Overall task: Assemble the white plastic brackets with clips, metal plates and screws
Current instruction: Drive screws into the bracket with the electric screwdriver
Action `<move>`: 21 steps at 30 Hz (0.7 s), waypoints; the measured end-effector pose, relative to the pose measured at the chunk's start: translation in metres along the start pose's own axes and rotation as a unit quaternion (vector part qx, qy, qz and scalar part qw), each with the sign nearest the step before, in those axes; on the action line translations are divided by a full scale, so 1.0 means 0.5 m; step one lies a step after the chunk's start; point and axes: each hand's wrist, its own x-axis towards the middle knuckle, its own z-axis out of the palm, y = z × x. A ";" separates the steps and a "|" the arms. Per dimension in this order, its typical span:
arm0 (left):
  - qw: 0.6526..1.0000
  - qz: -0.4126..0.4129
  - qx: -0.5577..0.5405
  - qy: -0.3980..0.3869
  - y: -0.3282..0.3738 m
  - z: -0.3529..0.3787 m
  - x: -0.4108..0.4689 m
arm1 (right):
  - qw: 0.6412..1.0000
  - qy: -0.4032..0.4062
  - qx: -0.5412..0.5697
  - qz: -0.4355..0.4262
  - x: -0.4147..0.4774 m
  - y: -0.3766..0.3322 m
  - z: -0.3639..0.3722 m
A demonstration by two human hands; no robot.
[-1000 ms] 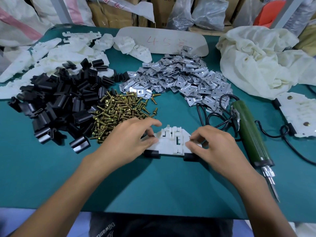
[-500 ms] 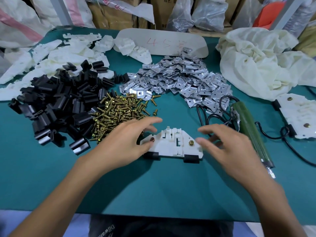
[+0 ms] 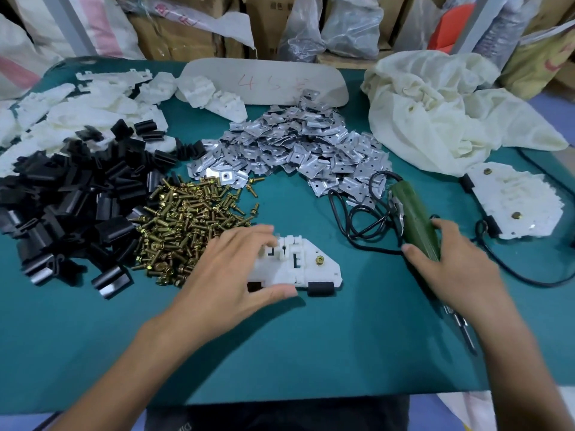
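The white bracket (image 3: 295, 264) lies flat on the green table (image 3: 311, 353), close to the person and between the two hands, with a brass screw (image 3: 320, 260) standing in its right corner and a black clip (image 3: 320, 288) on its near edge; it probably sits there so the screw faces up for driving. The left hand (image 3: 230, 275) covers the bracket's left part, fingers spread loosely, thumb along the near edge and fingertips at the far edge, so it pins the piece down rather than lifting it; whether a second screw sits under it cannot be told. The right hand (image 3: 448, 265) rests on the green screwdriver (image 3: 418, 225) just right of the bracket, thumb on one side and fingers over the other, curling round the body but not clearly clamped; the grip looks to be forming, presumably to drive the screw. Beyond lie the loose screws (image 3: 189, 222), the black clips (image 3: 71, 197), the metal plates (image 3: 295, 150) and the spare white brackets (image 3: 93, 104), all within reach of the hands; finished brackets (image 3: 513, 206) are stacked at the right, beside a pale cloth (image 3: 451, 110).
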 end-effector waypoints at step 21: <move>0.998 0.002 0.036 -0.047 0.011 0.029 0.033 | 0.602 -0.100 0.792 0.000 -0.032 -0.059 -0.036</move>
